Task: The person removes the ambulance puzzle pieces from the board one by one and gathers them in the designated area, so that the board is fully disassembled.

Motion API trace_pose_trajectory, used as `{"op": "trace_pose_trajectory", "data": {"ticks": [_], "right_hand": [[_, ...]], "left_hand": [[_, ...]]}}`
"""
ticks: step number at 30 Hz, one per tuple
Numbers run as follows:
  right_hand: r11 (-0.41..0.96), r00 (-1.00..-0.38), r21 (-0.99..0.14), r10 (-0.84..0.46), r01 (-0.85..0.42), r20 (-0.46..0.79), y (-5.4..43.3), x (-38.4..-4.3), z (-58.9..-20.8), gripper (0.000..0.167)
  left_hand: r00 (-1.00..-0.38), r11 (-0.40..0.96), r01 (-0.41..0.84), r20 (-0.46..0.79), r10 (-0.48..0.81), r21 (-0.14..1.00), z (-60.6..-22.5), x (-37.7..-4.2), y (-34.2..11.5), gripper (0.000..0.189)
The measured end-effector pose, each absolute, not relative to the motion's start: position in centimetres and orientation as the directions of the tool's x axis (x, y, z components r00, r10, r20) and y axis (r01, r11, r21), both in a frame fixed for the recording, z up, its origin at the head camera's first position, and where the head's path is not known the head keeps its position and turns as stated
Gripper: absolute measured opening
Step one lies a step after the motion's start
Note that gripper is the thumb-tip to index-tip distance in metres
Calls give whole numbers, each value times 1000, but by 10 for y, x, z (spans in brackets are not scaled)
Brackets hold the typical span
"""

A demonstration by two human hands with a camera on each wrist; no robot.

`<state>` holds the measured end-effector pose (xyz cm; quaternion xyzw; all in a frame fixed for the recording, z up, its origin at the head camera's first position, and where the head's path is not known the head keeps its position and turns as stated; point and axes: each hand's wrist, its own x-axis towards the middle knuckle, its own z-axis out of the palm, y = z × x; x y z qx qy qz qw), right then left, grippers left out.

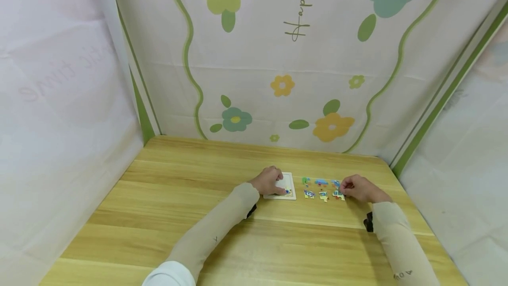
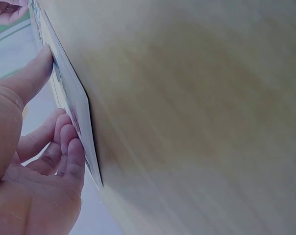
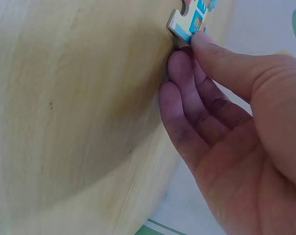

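Smooth wood-grained tabletop (image 1: 258, 246), creased matt cloth-like backdrop (image 1: 246, 56), printed puzzle pieces (image 1: 321, 182) with card-like edges.

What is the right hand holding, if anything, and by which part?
The right hand pinches a flat, multicoloured jigsaw piece by its edge, near a corner.

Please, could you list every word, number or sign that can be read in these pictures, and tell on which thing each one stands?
"Happy": on the back cloth, running sideways.
"tic time": on the left cloth, faint and mirrored.
Left sleeve: a small dark mark, too small to read.
Right sleeve: some dark marks, too unclear to read.
Puzzle piece in the right hand: blue shapes, partly cut off; I cannot tell if they are letters.
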<state>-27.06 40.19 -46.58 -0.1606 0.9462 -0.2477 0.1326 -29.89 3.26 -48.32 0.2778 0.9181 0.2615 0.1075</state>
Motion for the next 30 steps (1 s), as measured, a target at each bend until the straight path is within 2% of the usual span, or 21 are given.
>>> {"op": "trace_pose_trajectory", "data": {"ticks": [16,24,30], "right_hand": [[853,-910,-446,-378,-269,-173,385,-269,-452,7],[809,-869,-481,-465,-338,-171,334,-280,-437,11],[778,-827,-472,-539,-415,-161,287,-285,-434,22]], "left_hand": [[-820,719,465,-56,570,517,-485,-302,33,54],[-800,687,459,-74,595,564,-480,-304,28,53],[-777,680,505,-63,626,531,-479,-306,19,53]]}}
